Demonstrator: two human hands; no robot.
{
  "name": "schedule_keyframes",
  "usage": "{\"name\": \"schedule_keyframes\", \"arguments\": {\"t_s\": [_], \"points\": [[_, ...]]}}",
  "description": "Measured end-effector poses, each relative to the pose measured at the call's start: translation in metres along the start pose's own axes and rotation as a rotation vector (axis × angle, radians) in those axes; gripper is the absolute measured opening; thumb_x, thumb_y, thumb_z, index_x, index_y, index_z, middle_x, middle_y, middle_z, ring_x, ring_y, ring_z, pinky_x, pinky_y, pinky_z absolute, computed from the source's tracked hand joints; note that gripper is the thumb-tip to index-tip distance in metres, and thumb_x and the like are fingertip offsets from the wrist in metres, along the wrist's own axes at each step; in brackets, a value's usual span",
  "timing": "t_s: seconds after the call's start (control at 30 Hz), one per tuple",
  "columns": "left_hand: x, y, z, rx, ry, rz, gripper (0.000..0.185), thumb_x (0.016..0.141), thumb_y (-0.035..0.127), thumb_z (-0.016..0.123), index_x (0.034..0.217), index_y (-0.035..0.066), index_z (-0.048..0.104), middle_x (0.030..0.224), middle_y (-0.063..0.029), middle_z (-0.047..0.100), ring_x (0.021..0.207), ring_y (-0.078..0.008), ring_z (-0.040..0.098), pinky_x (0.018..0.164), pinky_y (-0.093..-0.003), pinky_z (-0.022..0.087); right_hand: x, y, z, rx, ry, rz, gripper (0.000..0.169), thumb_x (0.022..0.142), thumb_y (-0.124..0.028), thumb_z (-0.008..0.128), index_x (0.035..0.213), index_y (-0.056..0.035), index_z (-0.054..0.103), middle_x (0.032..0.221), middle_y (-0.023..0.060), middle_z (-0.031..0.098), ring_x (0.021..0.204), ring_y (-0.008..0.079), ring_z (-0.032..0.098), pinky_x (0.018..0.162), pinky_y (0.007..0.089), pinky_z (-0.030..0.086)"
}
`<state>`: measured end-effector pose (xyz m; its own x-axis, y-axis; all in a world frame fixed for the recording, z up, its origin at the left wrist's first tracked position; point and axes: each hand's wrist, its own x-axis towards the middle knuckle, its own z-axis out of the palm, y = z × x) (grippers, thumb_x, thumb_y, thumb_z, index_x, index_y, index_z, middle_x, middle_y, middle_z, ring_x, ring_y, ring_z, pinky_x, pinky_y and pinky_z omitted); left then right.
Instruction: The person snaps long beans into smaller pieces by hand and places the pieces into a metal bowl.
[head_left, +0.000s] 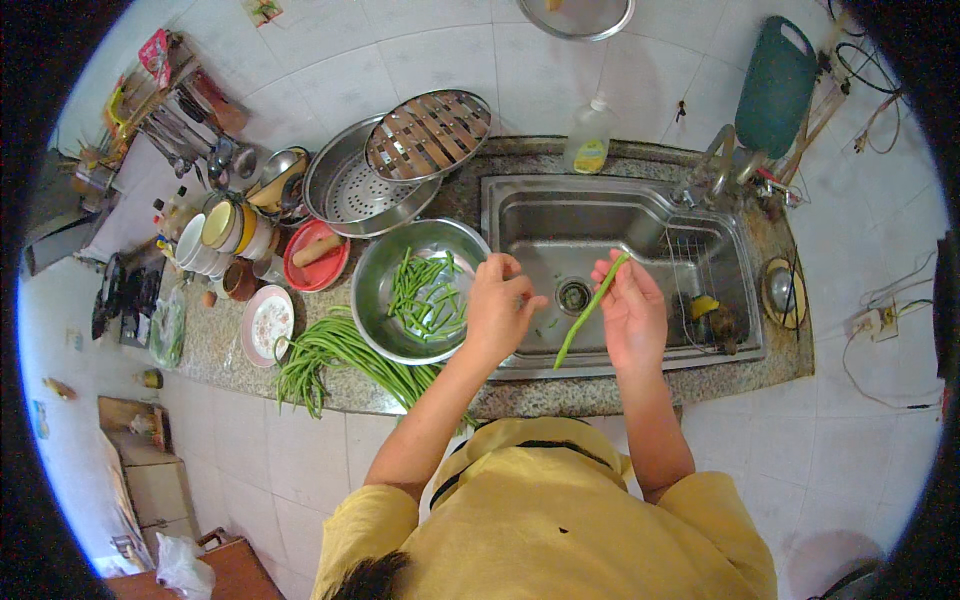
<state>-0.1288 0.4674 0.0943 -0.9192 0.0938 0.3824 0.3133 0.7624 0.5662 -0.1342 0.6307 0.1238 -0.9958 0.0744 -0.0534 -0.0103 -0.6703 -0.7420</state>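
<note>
My right hand (634, 315) holds a long green bean (589, 313) between thumb and fingers, over the near part of the steel sink (525, 202). My left hand (501, 304) is above the right rim of a steel bowl (364, 322); its fingers are bent and close together, and whether a small piece is between them cannot be told. Short cut pieces of green bean (427, 296) lie in the bowl. A bundle of long green beans (360, 352) rests on the granite counter, left of and in front of the bowl, partly hidden by my left forearm.
Behind the bowl, a steel steamer pan (360, 187) carries a slatted rack (431, 135). A red bowl (319, 281) and a patterned plate (268, 326) are at left. A plastic bottle (590, 139) stands behind the sink, near the faucet (720, 161). The sink holds a wire rack (690, 262).
</note>
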Motion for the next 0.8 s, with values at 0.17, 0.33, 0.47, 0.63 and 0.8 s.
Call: {"name": "schedule_keyframes", "arguments": {"t_s": [0.17,0.33,0.47,0.63,0.8], "points": [[0.0,-0.006,0.007,-0.124,-0.087,-0.061,0.025,0.062,0.008,0.07,0.086,0.006,0.063,0.092,-0.01,0.055,0.084,-0.0236,0.053,0.072,-0.0309,0.043,-0.003,-0.004,0.004,-0.06,0.009,0.032,0.02,0.083,-0.01,0.053,0.098,0.0027,0.056,0.096,0.0097,0.058,0.085,0.018,0.056,0.077,0.0296,0.045],[0.01,0.026,-0.011,-0.655,-0.113,-0.206,0.019,0.068,0.009,0.068,0.084,0.003,0.061,0.074,-0.0069,0.056,0.067,-0.0141,0.053,0.061,-0.0245,0.043,-0.002,0.011,-0.001,-0.22,-0.004,-0.066,0.017,0.082,-0.007,0.054,0.096,0.0017,0.057,0.096,0.0089,0.059,0.08,0.0136,0.056,0.074,0.026,0.045],[0.008,0.037,-0.019,-0.559,-0.039,-0.157,0.015,0.068,0.01,0.067,0.08,0.002,0.06,0.071,-0.0076,0.058,0.066,-0.0155,0.055,0.06,-0.0255,0.043,-0.004,0.02,0.003,-0.383,-0.039,-0.144,0.016,0.082,-0.006,0.054,0.096,0.0008,0.058,0.093,0.0072,0.059,0.075,0.0126,0.056,0.07,0.0246,0.046],[0.003,0.025,-0.02,-0.231,0.132,-0.011,0.01,0.069,0.007,0.065,0.078,0.004,0.061,0.071,-0.0097,0.058,0.064,-0.0231,0.055,0.06,-0.0279,0.044,-0.003,0.028,0.012,-0.496,-0.144,-0.156,0.013,0.083,-0.006,0.051,0.095,0.0004,0.054,0.089,0.0071,0.058,0.076,0.0133,0.056,0.07,0.0256,0.046],[-0.006,0.022,-0.032,-0.301,0.249,-0.063,0.007,0.07,0.003,0.061,0.077,0.002,0.059,0.069,-0.0098,0.057,0.063,-0.0234,0.055,0.059,-0.0311,0.042,-0.006,0.038,0.027,-0.182,-0.231,0.029,0.012,0.088,-0.009,0.042,0.094,-0.0009,0.048,0.087,0.0089,0.056,0.079,0.0162,0.056,0.075,0.0299,0.046]]}}
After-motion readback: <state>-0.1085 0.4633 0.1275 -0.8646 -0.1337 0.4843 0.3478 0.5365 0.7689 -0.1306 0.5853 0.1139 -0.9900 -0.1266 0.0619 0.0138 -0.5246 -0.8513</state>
